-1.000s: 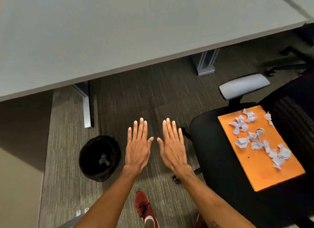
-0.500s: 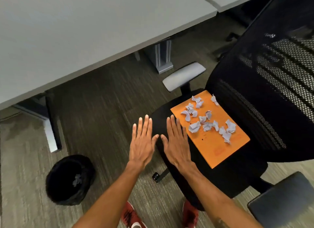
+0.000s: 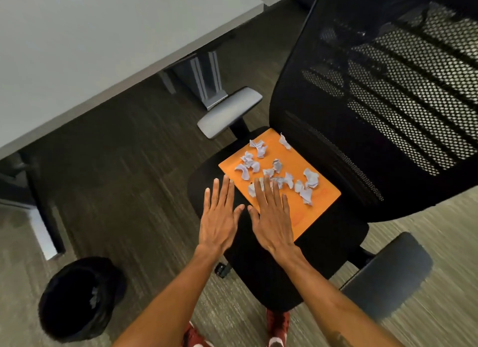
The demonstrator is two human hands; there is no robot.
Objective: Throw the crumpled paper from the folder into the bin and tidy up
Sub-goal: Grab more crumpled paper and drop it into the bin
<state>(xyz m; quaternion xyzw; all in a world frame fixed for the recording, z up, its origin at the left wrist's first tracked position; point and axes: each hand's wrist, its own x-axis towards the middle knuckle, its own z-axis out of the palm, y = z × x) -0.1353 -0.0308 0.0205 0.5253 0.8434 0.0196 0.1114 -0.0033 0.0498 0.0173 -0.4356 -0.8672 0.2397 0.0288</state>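
- The left hand (image 3: 219,214) and the right hand (image 3: 271,214) are both flat, with fingers straight. They hold nothing.
- The right hand is over the near corner of the orange folder (image 3: 310,212). I cannot tell if it touches it. The left hand is just beside the folder, over the black chair seat (image 3: 258,269).
- The folder lies flat on the seat. Many small paper balls (image 3: 310,177) sit all over it.
- The black bin (image 3: 51,321) stands on the floor to my left, well apart from the chair. One scrap is already in it.
- I think the paper balls are very light and soft. They will squash, not break, but they could roll off or blow away easily.
- The folder looks thin and a bit bendy. I would hold it by its two long edges and keep it level, like a tray.
- If it sags or tips, the balls may slide onto the floor. At the bin, I would tip one end down slowly.
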